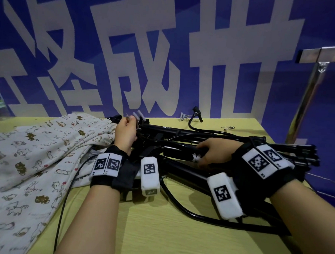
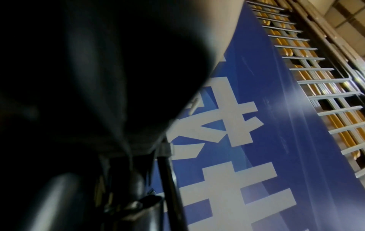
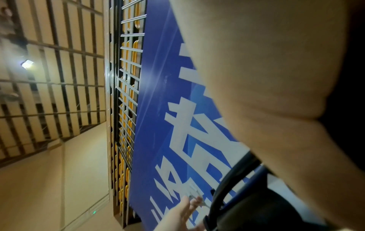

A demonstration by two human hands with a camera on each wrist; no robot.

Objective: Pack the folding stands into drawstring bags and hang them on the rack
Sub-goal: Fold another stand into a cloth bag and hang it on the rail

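Several black folding stands (image 1: 181, 144) lie in a pile across the yellow-green table (image 1: 158, 232). To their left lies a cream drawstring bag (image 1: 53, 139) printed with cats, its mouth next to the stands' left ends. My left hand (image 1: 131, 120) is raised at that end, its fingertips pinching small grey-tipped parts of a stand. My right hand (image 1: 200, 153) is curled round a black tube in the middle of the pile. The left wrist view is mostly dark, with black stand tubes (image 2: 168, 179) showing. In the right wrist view my palm fills the frame beside a black curved tube (image 3: 233, 179).
A shiny metal rack (image 1: 317, 62) stands at the table's right end. A black gooseneck clamp (image 1: 197, 112) and a small metal clip (image 1: 228, 127) lie near the back edge. A blue banner with white characters (image 1: 166, 50) stands behind the table. A black cable (image 1: 68, 189) crosses the bag.
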